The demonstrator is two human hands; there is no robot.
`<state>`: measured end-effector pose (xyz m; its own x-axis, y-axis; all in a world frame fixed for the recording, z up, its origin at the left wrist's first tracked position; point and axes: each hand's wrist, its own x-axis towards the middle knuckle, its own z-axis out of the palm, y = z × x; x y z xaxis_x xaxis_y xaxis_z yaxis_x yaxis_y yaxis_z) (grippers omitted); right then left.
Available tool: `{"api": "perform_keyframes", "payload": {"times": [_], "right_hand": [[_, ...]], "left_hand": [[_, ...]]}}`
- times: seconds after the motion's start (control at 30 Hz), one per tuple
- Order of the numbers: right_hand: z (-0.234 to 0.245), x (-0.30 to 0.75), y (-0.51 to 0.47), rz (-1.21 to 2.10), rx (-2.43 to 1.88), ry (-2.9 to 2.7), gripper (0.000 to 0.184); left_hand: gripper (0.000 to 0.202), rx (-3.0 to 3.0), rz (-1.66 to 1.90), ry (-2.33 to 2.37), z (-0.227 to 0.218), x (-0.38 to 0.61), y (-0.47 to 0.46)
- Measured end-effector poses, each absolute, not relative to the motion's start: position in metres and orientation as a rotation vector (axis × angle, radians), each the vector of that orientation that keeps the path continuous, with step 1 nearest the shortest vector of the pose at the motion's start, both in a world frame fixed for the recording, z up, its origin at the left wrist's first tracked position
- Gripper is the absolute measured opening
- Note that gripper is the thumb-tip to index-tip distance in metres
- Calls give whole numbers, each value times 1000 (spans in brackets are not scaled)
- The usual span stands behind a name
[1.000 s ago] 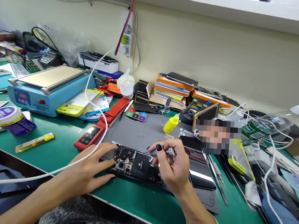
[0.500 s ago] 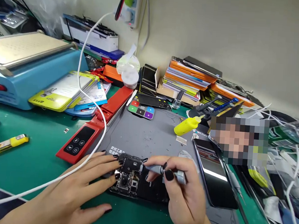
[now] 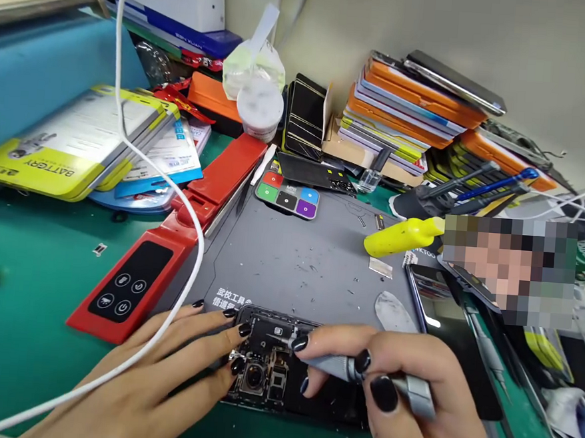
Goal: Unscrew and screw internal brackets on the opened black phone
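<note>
An opened phone [image 3: 253, 379] lies near the front edge of the grey work mat [image 3: 270, 257], its camera module and inner parts exposed. My left hand [image 3: 171, 371] rests flat with fingers stretched out, fingertips touching the phone's left end. In my right hand [image 3: 411, 387], a slim grey precision screwdriver [image 3: 335, 367] is gripped between thumb and fingers, held at a low slant. Its thin tip points left over the black cover plate above the cameras; I cannot tell whether it sits in a screw.
A red device with touch buttons [image 3: 132, 281] stands left, a white cable [image 3: 190, 285] crossing in front. Behind are a yellow bottle [image 3: 396, 237] and a colour-marked case [image 3: 286, 200]. Another phone [image 3: 444, 336] and tools lie right. Stacked boxes [image 3: 405, 100] line the wall.
The view has drawn closer to the mat. Relative to the phone, the screwdriver's tip has shifted left across the cover plate. My left hand keeps its place on the phone.
</note>
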<state>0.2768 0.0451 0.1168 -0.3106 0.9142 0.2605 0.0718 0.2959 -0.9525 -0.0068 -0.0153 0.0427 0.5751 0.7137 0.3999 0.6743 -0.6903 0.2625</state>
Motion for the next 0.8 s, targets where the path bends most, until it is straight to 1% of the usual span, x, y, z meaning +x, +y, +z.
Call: {"api": "perform_keyframes", "payload": {"times": [0.13, 0.2, 0.27, 0.5, 0.57, 0.67, 0.73, 0.8], "right_hand": [[111, 281, 49, 1142, -969, -1640, 16], [108, 283, 49, 1157, -957, -1652, 18], [107, 284, 48, 1183, -943, -1669, 19], [118, 281, 42, 1155, -916, -1580, 20], [119, 281, 42, 1077, -955, -1534, 22], [117, 283, 45, 878, -968, -1496, 21], [119, 286, 50, 801, -982, -1581, 24], [126, 288, 55, 754, -1025, -1715, 35]], "left_hand": [[66, 2574, 623, 1158, 38, -22, -22], [72, 2576, 567, 1126, 39, -26, -23], [73, 2581, 532, 1105, 41, -28, -23], [69, 2615, 613, 1248, 48, -21, -29], [67, 2606, 638, 1303, 50, -15, -29], [59, 2484, 757, 1427, 55, -2, -23], [52, 2394, 800, 1466, 58, 8, -15], [45, 2373, 831, 1503, 60, 15, -6]]}}
